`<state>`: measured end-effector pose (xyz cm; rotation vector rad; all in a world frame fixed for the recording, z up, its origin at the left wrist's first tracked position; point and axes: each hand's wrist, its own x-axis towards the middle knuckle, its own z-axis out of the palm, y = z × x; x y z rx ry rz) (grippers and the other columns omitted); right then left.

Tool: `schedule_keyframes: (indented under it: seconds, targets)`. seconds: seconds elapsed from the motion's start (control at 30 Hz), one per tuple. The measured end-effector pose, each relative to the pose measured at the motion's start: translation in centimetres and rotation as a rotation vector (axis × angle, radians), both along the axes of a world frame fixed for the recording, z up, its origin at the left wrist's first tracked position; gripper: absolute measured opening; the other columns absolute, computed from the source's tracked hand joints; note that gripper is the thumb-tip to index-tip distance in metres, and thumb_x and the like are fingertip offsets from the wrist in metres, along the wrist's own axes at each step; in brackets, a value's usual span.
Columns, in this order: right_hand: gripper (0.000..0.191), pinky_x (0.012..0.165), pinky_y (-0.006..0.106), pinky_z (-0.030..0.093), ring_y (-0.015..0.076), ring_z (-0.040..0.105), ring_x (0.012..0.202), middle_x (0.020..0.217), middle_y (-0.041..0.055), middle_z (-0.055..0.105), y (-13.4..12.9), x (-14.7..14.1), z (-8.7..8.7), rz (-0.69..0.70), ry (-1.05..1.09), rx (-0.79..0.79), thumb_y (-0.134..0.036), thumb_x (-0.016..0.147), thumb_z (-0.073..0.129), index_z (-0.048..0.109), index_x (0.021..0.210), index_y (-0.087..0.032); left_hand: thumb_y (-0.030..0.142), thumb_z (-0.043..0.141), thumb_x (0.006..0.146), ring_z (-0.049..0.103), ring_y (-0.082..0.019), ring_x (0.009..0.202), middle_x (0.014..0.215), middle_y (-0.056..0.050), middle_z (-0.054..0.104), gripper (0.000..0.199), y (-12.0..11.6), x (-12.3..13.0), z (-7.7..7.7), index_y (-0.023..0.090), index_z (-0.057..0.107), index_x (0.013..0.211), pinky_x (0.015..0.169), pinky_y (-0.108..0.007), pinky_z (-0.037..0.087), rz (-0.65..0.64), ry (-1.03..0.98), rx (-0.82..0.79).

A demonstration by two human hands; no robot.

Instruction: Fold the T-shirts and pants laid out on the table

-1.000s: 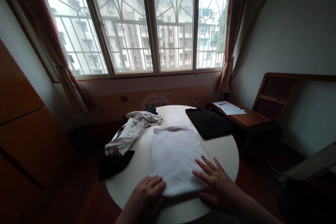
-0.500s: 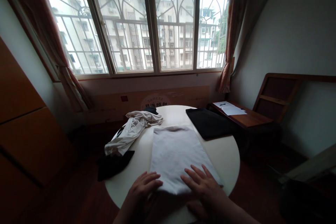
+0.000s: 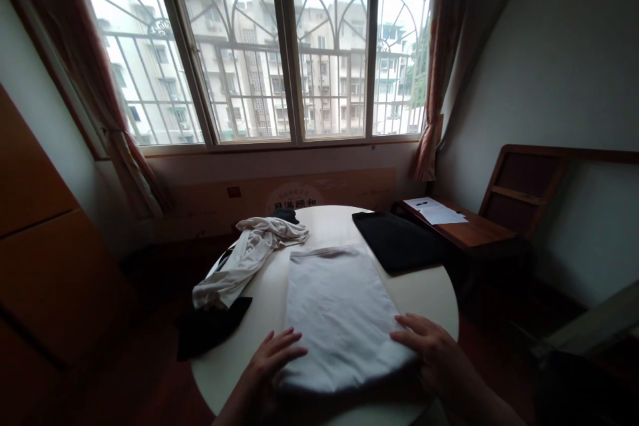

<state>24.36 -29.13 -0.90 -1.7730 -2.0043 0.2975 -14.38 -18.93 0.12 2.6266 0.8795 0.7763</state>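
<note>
2 hands work at a pale, flat-folded cloth (image 3: pixel 339 319) in the middle of our round white desk (image 3: pixel 429 296). Compared with 0.5 s ago, our right hand (image 3: pixel 436 346) has moved outward: back then its fingers lay over the front part of the cloth, nearer the middle, and now they reach the right edge. Our left hand (image 3: pixel 269 363) is in nearly the same place, by the left front edge. The near edge of the cloth reaches farther towards us now, and the front part looks broader, with soft ripples across it. The far edge lies as it did.

On each hand we see the fingers slightly apart and stretched over the cloth; both thumbs are hidden, so we cannot tell whether either hand pinches the fabric.

To the left, a crumpled off-white garment (image 3: pixel 244 263) lies on the desk near a black cloth (image 3: pixel 212 333) that hangs over the rim. A folded black cloth (image 3: pixel 399 243) lies at the far right, well apart from the garment. All 3 appear unmoved.

Among containers, we see an orange-brown cabinet (image 3: pixel 34 166) at the left; its contents are hidden. White papers (image 3: pixel 439 213) lie on a brown wooden desk (image 3: pixel 484 233) to the right.
</note>
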Motion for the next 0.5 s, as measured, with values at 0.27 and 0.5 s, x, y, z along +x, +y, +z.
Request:
schedule_keyframes:
  seconds: [0.27,0.5]
  targets:
    - [0.036,0.111,0.051,0.042,0.0355,0.047,0.139,0.154,0.0157,0.046,1.7,1.0,0.9,0.221,0.466,0.101,-0.052,0.086,0.063,0.077,0.103,-0.024,0.047,0.068,0.084,0.058,-0.034,0.13,0.131,-0.01,0.069,0.026,1.3,0.2,2.4,0.032,0.079,0.102,0.112,-0.059,0.038,-0.03,-0.064,-0.055]
    - [0.047,0.091,0.052,0.059,0.0353,0.064,0.119,0.134,0.0175,0.063,2.7,1.2,6.6,0.198,0.999,0.15,-0.065,0.09,0.055,0.069,0.107,-0.023,0.052,0.059,0.092,0.074,-0.029,0.098,0.097,-0.008,0.08,0.033,0.2,3.3,9.7,0.026,0.079,0.097,0.089,-0.041,0.061,0.062,-0.471,-0.235]
